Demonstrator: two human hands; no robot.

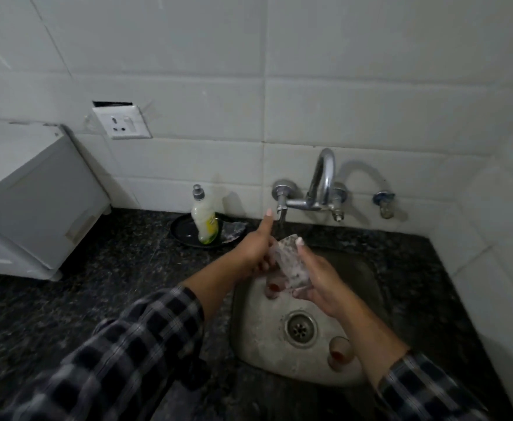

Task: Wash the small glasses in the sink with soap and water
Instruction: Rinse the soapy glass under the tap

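The soapy glass is held over the back edge of the sink, tilted, its long axis rising from the right hand toward the tap stream. Right-hand fingers wrap the base, thumb at the rim. The left hand curls its fingers against the glass's left side, thumb raised.

The held glass is blurred; 1 sink glass is half hidden behind a forearm.
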